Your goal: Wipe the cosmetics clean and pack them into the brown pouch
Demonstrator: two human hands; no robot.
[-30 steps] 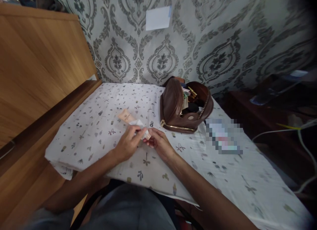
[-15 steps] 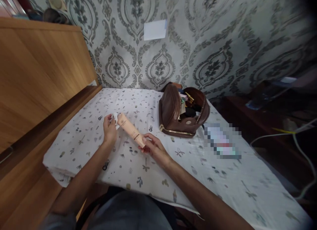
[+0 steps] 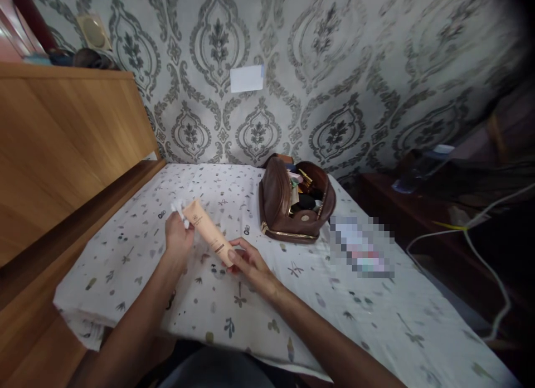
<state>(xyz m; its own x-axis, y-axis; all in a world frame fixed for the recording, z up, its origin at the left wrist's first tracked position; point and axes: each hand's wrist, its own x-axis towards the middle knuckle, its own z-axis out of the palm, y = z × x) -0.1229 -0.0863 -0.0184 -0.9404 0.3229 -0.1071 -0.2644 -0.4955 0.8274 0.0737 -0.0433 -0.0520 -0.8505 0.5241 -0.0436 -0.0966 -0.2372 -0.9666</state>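
Note:
A peach-coloured cosmetic tube (image 3: 208, 232) with small dark print lies slantwise above the patterned cloth. My right hand (image 3: 253, 268) pinches its lower end between thumb and fingers. At the tube's upper left end, my left hand (image 3: 178, 234) is closed round a crumpled white tissue (image 3: 179, 205), part of which sticks out above the fingers. The tissue is close to the tube's end; whether it touches cannot be made out. Right of the hands stands an unzipped brown cosmetic bag (image 3: 284, 226), with several small items inside.
White printed cloth (image 3: 267, 304) covers the surface under my hands. A blurred-out flat object (image 3: 361, 247) lies right of the bag. Wooden furniture (image 3: 75, 126) rises at left, patterned wallpaper (image 3: 259, 31) behind. A white cable (image 3: 493, 265) loops at right.
The camera view has tilted up a little and shifted right. My left hand has turned, with the tissue now bunched above its fingers. The right hand keeps its hold on the tube.

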